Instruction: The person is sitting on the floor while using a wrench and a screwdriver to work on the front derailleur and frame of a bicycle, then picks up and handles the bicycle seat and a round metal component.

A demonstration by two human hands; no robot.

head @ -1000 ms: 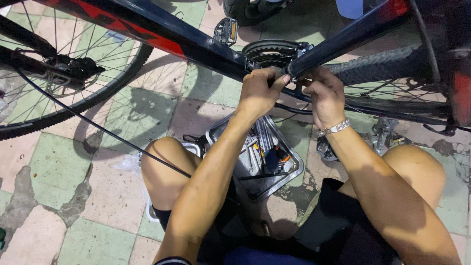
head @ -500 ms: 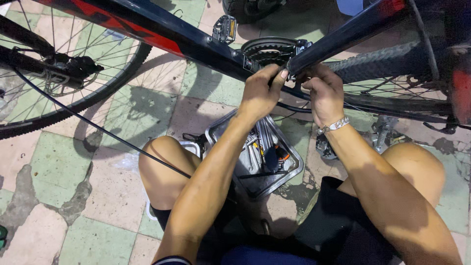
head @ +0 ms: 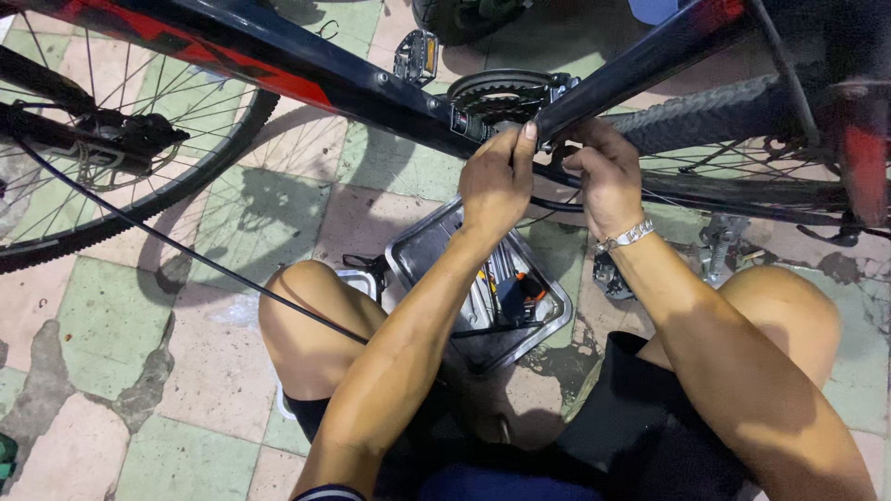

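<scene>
Two hands at the bicycle's bottom bracket, both pinching a thin black cable

We squat under the dark bicycle frame so the work sits at twelve o'clock, close to our eyes. Our left hand has its fingers together, thumb pressed up against the frame tube, clamped on the cable to steady it. Our right hand curls its fingers shut on the same cable just beside, at one o'clock of the left. The chainring and pedal sit just above. A metal tool tray lies between our knees at six o'clock, within easy reach, and a loose cable trails toward the front wheel at ten o'clock
</scene>
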